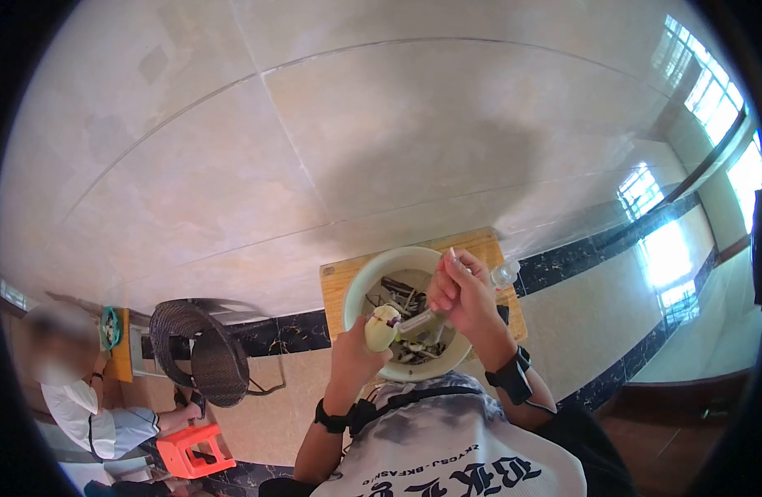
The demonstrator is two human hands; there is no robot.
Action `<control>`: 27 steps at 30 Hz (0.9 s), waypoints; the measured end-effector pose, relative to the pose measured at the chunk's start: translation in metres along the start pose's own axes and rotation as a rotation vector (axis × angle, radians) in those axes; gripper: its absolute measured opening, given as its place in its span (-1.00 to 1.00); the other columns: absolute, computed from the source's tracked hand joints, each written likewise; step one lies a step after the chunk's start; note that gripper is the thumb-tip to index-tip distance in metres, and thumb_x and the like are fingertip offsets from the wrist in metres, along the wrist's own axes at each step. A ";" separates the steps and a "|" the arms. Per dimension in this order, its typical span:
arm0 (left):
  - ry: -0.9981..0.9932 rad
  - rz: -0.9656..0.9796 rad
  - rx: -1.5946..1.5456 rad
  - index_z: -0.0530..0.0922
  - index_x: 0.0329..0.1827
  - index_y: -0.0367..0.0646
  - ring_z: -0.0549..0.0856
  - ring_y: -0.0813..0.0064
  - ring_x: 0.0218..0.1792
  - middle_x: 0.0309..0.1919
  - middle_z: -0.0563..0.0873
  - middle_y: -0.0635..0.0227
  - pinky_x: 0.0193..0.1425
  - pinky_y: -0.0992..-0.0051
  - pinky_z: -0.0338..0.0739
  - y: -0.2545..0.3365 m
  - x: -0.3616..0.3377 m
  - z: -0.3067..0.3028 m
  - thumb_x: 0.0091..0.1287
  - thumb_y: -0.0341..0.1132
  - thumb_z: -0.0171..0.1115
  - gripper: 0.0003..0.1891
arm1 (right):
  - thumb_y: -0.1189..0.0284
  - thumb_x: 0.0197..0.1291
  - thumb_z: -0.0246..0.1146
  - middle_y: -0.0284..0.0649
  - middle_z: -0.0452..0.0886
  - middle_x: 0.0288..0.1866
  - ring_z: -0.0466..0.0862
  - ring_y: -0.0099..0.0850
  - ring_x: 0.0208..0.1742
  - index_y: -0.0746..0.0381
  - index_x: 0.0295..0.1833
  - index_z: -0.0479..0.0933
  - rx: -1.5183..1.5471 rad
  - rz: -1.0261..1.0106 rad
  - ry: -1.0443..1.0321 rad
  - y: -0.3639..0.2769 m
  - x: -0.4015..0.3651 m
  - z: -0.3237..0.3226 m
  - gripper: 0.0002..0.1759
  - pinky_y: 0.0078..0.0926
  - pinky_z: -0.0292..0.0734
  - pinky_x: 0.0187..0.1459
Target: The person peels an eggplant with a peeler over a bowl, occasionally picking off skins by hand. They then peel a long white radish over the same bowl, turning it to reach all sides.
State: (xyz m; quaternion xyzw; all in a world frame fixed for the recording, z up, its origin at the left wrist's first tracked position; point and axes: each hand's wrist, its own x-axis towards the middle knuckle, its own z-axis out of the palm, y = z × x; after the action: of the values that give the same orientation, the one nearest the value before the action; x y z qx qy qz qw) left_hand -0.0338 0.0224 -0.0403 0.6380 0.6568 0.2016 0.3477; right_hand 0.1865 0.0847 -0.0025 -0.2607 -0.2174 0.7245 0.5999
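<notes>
My left hand (358, 352) is closed around a pale, rounded vegetable (379, 333) with purple patches at its upper end; it looks like a mostly peeled eggplant. My right hand (463, 291) is raised over the right side of the basin, its fingers curled around a slim, pale tool (424, 321). The tool points down-left toward the vegetable, and motion blur hides its exact kind. Below both hands, a cream basin (358, 286) holds dark and pale strips of peel (418, 352) in its bottom.
The basin stands on a wooden table (338, 277) against the tiled wall. A clear bottle (505, 275) is at the table's right. Left are a dark wicker chair (219, 364), an orange stool (194, 451) and another person (83, 406) seated near a green bowl (110, 327).
</notes>
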 end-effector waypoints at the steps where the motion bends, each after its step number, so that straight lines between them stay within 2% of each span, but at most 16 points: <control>1: -0.002 0.000 0.008 0.57 0.10 -0.17 0.79 -0.08 -0.13 -0.23 0.80 -0.01 -0.03 0.08 0.69 0.001 0.000 0.003 -0.05 -0.26 0.57 -0.41 | 0.44 0.49 0.26 -0.37 0.36 -0.60 0.42 -0.47 -0.61 0.27 -0.19 0.52 0.051 0.019 0.021 0.001 -0.001 0.007 -0.84 -0.37 0.45 -0.48; 5: -0.006 0.035 -0.010 0.57 0.10 -0.16 0.79 -0.08 -0.14 -0.24 0.80 0.01 -0.04 0.08 0.68 0.010 -0.003 0.008 -0.07 -0.26 0.59 -0.39 | 0.46 0.49 0.25 -0.35 0.35 -0.57 0.43 -0.45 -0.57 0.26 -0.18 0.51 0.090 -0.047 0.087 0.015 0.000 0.009 -0.86 -0.34 0.45 -0.43; 8: -0.015 0.048 -0.029 0.57 0.12 -0.15 0.79 -0.08 -0.14 -0.25 0.80 0.02 -0.05 0.09 0.68 0.011 -0.006 0.012 -0.07 -0.27 0.60 -0.38 | 0.47 0.49 0.25 -0.36 0.35 -0.59 0.43 -0.47 -0.60 0.29 -0.18 0.50 0.035 -0.093 0.110 0.016 -0.002 0.014 -0.85 -0.36 0.45 -0.48; 11: 0.010 0.052 -0.009 0.57 0.15 -0.14 0.79 -0.07 -0.14 -0.25 0.80 0.02 -0.05 0.09 0.68 0.019 -0.011 0.008 -0.06 -0.28 0.58 -0.37 | 0.42 0.52 0.23 -0.38 0.32 -0.61 0.37 -0.50 -0.66 0.25 -0.21 0.47 -0.157 -0.171 0.179 0.018 -0.002 0.021 -0.81 -0.39 0.40 -0.56; 14: -0.015 0.025 0.000 0.59 0.19 -0.24 0.83 0.01 -0.10 -0.18 0.82 -0.01 0.01 0.22 0.73 0.023 -0.012 0.006 -0.09 -0.31 0.57 -0.32 | 0.46 0.48 0.27 -0.36 0.36 -0.61 0.44 -0.50 -0.67 0.34 -0.19 0.49 -0.167 -0.210 0.194 0.017 -0.004 0.025 -0.82 -0.44 0.42 -0.61; 17: 0.006 0.056 0.028 0.58 0.19 -0.24 0.82 -0.01 -0.12 -0.20 0.81 -0.02 0.00 0.21 0.73 0.021 -0.015 0.005 -0.09 -0.31 0.56 -0.32 | 0.45 0.47 0.27 -0.37 0.35 -0.60 0.44 -0.50 -0.66 0.33 -0.20 0.48 -0.212 -0.249 0.251 0.012 -0.004 0.030 -0.81 -0.44 0.41 -0.61; 23: -0.015 0.115 0.061 0.58 0.19 -0.26 0.80 -0.05 -0.12 -0.22 0.80 -0.06 -0.01 0.19 0.72 0.038 -0.035 -0.005 -0.09 -0.33 0.55 -0.33 | 0.47 0.46 0.27 -0.37 0.35 -0.59 0.39 -0.50 -0.65 0.28 -0.23 0.47 -0.090 -0.305 0.364 -0.011 0.019 -0.005 -0.82 -0.40 0.43 -0.58; 27: 0.079 0.049 -0.034 0.58 0.17 -0.25 0.81 -0.04 -0.12 -0.23 0.79 -0.03 0.00 0.19 0.71 0.024 -0.020 0.003 -0.08 -0.31 0.57 -0.34 | 0.46 0.47 0.27 -0.36 0.36 -0.57 0.40 -0.49 -0.63 0.25 -0.22 0.48 -0.083 -0.352 0.347 -0.018 0.014 -0.006 -0.84 -0.37 0.44 -0.54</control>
State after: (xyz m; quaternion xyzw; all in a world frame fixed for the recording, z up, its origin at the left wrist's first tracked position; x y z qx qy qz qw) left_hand -0.0160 0.0048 -0.0210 0.6396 0.6506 0.2461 0.3272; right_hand 0.2021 0.1015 0.0021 -0.3638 -0.1829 0.5437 0.7338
